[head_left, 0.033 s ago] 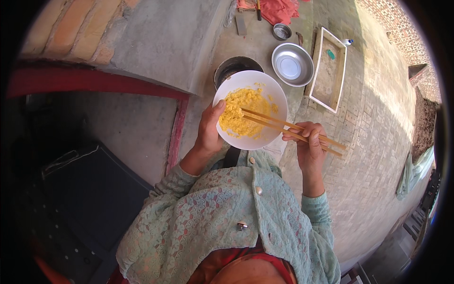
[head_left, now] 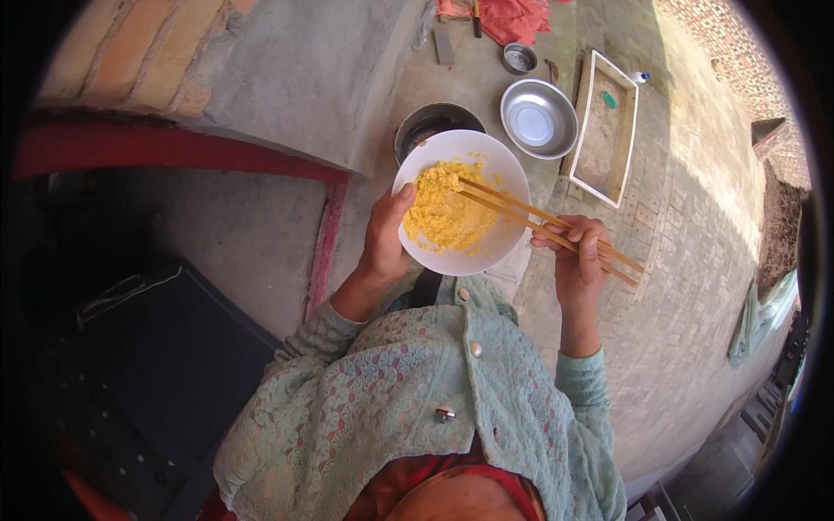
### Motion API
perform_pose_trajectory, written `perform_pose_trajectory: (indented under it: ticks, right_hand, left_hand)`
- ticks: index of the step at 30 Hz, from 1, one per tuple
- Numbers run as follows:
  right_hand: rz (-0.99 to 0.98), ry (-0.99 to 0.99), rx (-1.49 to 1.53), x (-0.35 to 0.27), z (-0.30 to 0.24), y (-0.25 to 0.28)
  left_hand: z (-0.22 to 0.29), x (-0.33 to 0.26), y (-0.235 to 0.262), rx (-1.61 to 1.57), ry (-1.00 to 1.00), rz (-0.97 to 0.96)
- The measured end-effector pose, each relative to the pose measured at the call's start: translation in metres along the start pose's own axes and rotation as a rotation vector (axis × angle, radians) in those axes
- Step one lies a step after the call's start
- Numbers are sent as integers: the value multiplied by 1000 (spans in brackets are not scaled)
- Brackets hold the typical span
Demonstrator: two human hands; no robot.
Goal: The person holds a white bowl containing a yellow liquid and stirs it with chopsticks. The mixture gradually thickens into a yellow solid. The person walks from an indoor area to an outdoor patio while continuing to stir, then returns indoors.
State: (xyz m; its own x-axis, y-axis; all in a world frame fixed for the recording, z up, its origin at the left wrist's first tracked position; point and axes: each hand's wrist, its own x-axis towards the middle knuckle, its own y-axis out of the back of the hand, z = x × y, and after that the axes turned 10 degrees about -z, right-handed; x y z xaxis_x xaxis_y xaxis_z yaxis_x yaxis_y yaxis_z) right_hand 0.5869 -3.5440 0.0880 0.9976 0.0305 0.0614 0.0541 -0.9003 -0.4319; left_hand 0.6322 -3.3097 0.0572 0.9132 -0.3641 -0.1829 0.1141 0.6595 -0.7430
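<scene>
My left hand (head_left: pixel 387 229) is closed on the left rim of a white bowl (head_left: pixel 502 241), thumb over the edge and the other fingers hidden beneath. Inside the bowl lies a yellow, crumbly, moist mixture (head_left: pixel 447 217), heaped toward the left side, with bits stuck along the far wall. Between the fingers of my right hand (head_left: pixel 580 256) is a pair of wooden chopsticks (head_left: pixel 512 208). Their tips touch the mixture near the bowl's middle, slightly apart, and their back ends stick out past my hand to the right.
Partly behind the bowl stands a dark pot (head_left: pixel 439 117). Farther off on the ground are a wide metal basin (head_left: pixel 540 119), a small metal bowl (head_left: pixel 519 58), a white-rimmed tray (head_left: pixel 624 165) and a red cloth (head_left: pixel 514 19). A red-edged doorway (head_left: pixel 328 234) is at left.
The chopstick tips have shifted a little right and away from me through the mixture. My right hand has moved slightly right with them; the bowl stays nearly still.
</scene>
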Motion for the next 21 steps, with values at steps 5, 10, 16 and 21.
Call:
perform_pose_trajectory:
  ticks: [5,10,16,21]
  right_hand:
    - [-23,99,-260,5,-17,21]
    - [-274,11,-331,-7,-10,3]
    - [-336,35,-346,-9,-31,30]
    - [-158,98,-457,2,-27,20]
  left_hand:
    - [4,-1,-4,25,-19,4]
    - [6,0,-3,-24,-3,-11]
    - [8,0,-3,0,-35,5]
    - [8,1,-10,32,-47,19]
